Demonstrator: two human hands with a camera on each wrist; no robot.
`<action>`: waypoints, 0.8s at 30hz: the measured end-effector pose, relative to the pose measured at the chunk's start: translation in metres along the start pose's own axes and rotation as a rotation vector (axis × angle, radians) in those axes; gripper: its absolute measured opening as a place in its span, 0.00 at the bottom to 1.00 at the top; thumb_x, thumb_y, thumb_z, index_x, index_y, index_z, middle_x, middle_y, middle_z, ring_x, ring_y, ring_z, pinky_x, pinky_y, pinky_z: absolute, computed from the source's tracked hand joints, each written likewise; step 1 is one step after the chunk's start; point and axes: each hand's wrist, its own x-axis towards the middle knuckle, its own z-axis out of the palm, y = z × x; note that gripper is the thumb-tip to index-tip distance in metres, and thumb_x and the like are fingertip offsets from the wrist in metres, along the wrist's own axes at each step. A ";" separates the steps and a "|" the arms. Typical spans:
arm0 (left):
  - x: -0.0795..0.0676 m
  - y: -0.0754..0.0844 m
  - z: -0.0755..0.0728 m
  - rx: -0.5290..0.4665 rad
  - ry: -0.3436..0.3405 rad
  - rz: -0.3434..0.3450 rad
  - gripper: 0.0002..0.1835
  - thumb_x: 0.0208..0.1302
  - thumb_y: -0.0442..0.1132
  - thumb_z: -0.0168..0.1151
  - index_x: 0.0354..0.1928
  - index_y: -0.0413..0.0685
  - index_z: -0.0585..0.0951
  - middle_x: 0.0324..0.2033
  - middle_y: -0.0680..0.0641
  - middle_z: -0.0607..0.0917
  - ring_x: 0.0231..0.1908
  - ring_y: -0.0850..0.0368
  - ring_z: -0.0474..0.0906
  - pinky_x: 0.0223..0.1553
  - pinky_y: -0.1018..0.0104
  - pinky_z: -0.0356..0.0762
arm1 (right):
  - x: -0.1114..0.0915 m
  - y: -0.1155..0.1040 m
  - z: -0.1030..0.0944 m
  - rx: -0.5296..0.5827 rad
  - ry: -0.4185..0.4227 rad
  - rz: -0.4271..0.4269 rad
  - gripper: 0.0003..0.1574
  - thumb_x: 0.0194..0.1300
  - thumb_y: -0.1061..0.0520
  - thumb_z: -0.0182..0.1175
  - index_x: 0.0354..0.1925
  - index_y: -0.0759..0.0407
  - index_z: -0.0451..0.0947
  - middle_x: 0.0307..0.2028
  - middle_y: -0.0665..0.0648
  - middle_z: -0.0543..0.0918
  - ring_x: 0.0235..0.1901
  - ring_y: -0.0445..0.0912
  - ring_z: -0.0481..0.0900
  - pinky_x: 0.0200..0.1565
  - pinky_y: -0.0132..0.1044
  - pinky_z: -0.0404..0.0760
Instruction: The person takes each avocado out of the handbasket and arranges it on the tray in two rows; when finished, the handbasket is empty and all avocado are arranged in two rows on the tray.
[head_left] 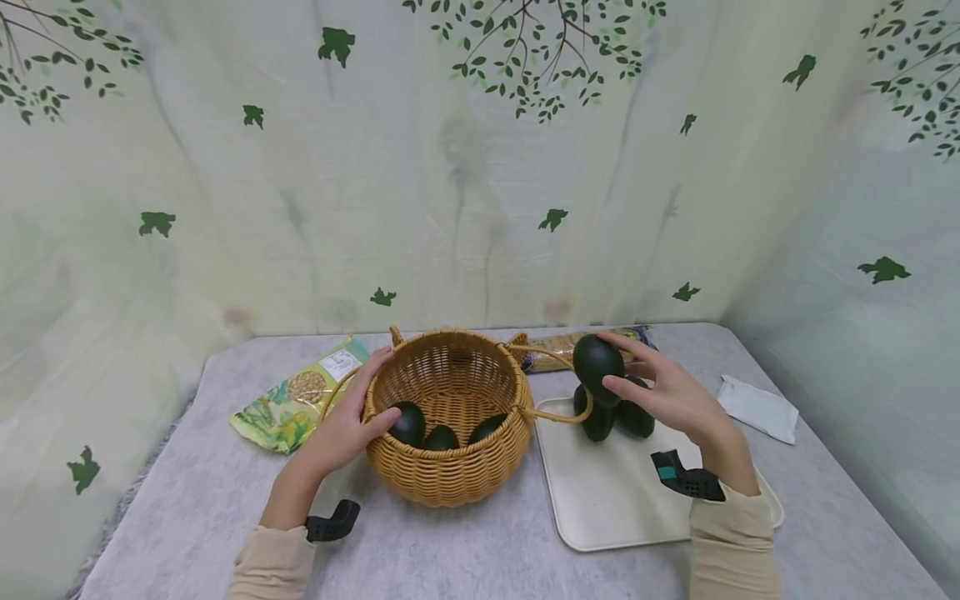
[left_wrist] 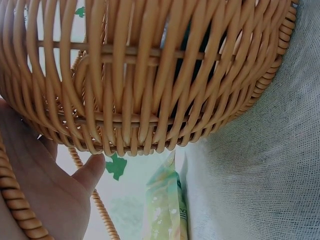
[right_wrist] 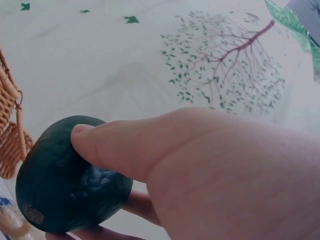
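Note:
In the head view, my left hand (head_left: 341,429) holds the left rim of a round wicker basket (head_left: 450,479), its thumb over the edge. Three dark green avocados (head_left: 408,423) lie inside the basket. The left wrist view shows the woven wall (left_wrist: 135,85) close up, with my thumb (left_wrist: 90,172) at the rim. My right hand (head_left: 663,392) grips another avocado (head_left: 597,362) between thumb and fingers, right of the basket. Below it, more avocados (head_left: 636,417) rest on a cream tray (head_left: 600,517). In the right wrist view, the held avocado (right_wrist: 75,175) shows its stem scar.
A green and yellow packet (head_left: 292,404) lies left of the basket. Behind the tray is a long clear packet (head_left: 551,350). A white sachet (head_left: 759,408) lies at the right. The basket's loop handle (head_left: 558,414) sticks out over the tray's left edge. A patterned curtain (head_left: 465,167) hangs behind the table.

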 end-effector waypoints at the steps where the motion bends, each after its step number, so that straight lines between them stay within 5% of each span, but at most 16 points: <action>1: 0.000 0.000 0.000 0.000 0.000 0.002 0.46 0.70 0.45 0.63 0.83 0.63 0.49 0.82 0.48 0.49 0.78 0.34 0.51 0.66 0.27 0.64 | -0.001 0.001 -0.002 -0.001 0.002 0.005 0.41 0.74 0.46 0.63 0.79 0.38 0.60 0.74 0.62 0.66 0.66 0.66 0.75 0.57 0.69 0.75; 8: 0.001 0.001 0.000 0.002 -0.003 0.014 0.45 0.71 0.45 0.62 0.83 0.60 0.49 0.82 0.47 0.49 0.78 0.33 0.51 0.66 0.27 0.64 | -0.007 0.011 -0.012 0.003 0.015 0.065 0.42 0.76 0.44 0.60 0.81 0.38 0.55 0.78 0.64 0.59 0.70 0.70 0.67 0.59 0.70 0.75; 24: 0.000 0.002 0.000 0.001 0.000 0.009 0.45 0.71 0.43 0.62 0.83 0.57 0.50 0.82 0.46 0.49 0.78 0.33 0.50 0.66 0.27 0.64 | -0.016 0.036 -0.029 -0.022 0.058 0.124 0.45 0.77 0.46 0.58 0.83 0.42 0.50 0.79 0.67 0.56 0.69 0.72 0.68 0.58 0.72 0.73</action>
